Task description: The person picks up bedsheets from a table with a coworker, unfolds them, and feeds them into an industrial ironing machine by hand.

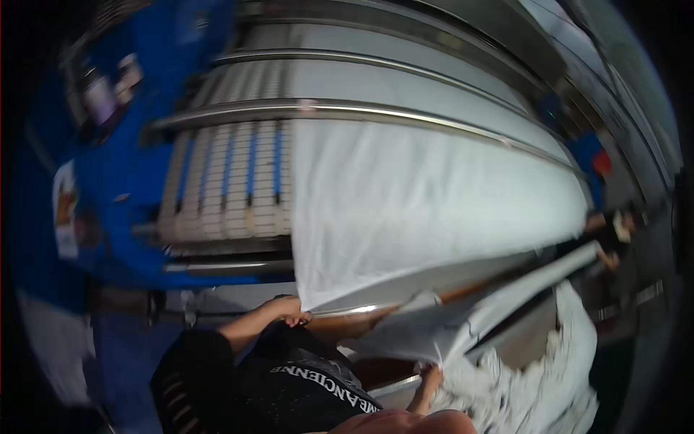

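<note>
My left hand (293,311) is closed on the near left corner of a white sheet (434,195), which lies spread over the belts of a large ironing machine and runs under its metal bars. Lower and to the right, my right hand (431,376) pinches the edge of a second white sheet (499,307). That second sheet stretches up to the right, where a co-worker's hand (609,257) holds its far end. Crumpled white cloth (520,390) hangs in a heap beside my right hand.
Metal bars (347,110) cross above the feed belts (231,181). A blue side panel (123,181) borders the machine on the left, with a bottle (99,94) and a paper (65,210) on it. The co-worker stands at the far right, blurred.
</note>
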Action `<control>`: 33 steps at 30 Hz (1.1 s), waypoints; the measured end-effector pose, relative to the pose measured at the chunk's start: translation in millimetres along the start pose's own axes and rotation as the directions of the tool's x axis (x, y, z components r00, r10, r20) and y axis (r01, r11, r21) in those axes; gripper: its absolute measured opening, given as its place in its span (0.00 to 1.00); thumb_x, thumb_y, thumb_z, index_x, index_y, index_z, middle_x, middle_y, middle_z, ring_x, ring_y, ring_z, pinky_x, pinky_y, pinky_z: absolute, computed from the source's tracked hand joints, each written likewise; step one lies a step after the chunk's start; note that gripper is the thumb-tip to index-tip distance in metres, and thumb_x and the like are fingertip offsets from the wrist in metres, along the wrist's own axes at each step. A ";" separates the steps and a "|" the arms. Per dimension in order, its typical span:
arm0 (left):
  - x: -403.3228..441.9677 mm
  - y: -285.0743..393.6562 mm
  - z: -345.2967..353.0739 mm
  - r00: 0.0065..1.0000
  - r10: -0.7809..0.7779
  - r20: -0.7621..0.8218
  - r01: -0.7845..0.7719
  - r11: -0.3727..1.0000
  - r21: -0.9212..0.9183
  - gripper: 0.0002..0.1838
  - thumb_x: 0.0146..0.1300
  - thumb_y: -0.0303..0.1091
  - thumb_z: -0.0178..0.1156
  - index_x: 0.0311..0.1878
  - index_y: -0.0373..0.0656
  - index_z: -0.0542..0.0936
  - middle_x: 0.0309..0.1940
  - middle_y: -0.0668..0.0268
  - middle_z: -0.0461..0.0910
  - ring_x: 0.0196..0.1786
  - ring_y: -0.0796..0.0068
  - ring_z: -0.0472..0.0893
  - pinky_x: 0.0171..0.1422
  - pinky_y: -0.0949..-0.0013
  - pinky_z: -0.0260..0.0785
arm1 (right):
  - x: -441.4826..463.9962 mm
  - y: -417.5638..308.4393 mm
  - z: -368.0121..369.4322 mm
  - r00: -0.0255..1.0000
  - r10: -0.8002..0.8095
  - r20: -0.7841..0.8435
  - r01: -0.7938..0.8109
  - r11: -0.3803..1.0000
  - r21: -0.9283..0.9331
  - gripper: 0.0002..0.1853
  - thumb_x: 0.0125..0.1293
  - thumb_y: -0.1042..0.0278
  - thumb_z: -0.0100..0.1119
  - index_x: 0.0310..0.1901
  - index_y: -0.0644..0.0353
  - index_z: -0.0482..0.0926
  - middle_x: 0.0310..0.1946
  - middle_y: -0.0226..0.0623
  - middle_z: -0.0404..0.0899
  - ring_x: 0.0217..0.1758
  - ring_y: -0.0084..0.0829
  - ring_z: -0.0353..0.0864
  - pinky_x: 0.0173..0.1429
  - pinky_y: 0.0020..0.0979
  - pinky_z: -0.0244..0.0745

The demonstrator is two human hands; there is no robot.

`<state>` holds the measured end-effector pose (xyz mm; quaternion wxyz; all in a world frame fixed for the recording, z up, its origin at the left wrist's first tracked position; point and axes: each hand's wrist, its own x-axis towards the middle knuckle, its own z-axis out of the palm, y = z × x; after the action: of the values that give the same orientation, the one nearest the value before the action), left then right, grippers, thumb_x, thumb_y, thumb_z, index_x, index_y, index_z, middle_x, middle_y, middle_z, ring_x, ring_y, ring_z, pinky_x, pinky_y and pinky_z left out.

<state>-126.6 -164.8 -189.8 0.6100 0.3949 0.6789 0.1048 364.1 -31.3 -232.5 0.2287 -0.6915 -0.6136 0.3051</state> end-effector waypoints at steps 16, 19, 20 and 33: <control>6.6 223.9 70.4 0.788 0.257 0.559 0.081 0.858 -0.508 0.23 0.61 0.45 0.58 0.50 0.33 0.73 0.38 0.61 0.79 0.35 0.70 0.80 0.38 0.69 0.74 | -143.0 -238.5 -83.1 0.963 -0.196 -0.183 0.268 0.723 0.637 0.14 0.60 0.73 0.46 0.19 0.65 0.73 0.11 0.32 0.71 0.15 0.21 0.69 0.20 0.25 0.61; 24.9 214.0 46.2 0.877 0.246 0.412 0.004 0.856 -0.518 0.22 0.59 0.42 0.60 0.50 0.34 0.73 0.40 0.59 0.78 0.39 0.69 0.79 0.44 0.68 0.73 | -151.7 -232.3 -71.9 0.942 -0.126 -0.310 0.280 0.803 0.526 0.19 0.61 0.71 0.50 0.11 0.62 0.68 0.07 0.26 0.66 0.11 0.15 0.63 0.16 0.21 0.56; 35.0 207.6 44.1 0.916 0.252 0.313 -0.067 0.863 -0.501 0.23 0.58 0.41 0.61 0.50 0.34 0.72 0.41 0.58 0.78 0.41 0.69 0.79 0.44 0.67 0.73 | -158.1 -228.4 -66.6 0.960 -0.071 -0.271 0.224 0.774 0.592 0.18 0.59 0.72 0.52 0.11 0.62 0.68 0.08 0.25 0.66 0.13 0.14 0.63 0.17 0.21 0.56; 78.5 269.8 -28.6 0.927 0.332 -0.173 -0.367 0.710 -0.601 0.16 0.52 0.32 0.61 0.44 0.37 0.73 0.35 0.58 0.77 0.39 0.63 0.78 0.42 0.58 0.71 | -149.4 -168.2 -48.3 0.994 0.050 0.092 -0.072 0.964 0.255 0.13 0.60 0.57 0.57 0.32 0.60 0.78 0.20 0.42 0.75 0.22 0.34 0.74 0.28 0.31 0.68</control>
<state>-38.0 76.8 -73.3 0.6569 0.2890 0.5342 0.4468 269.7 -152.2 -61.1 0.2807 -0.6610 -0.5562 0.4183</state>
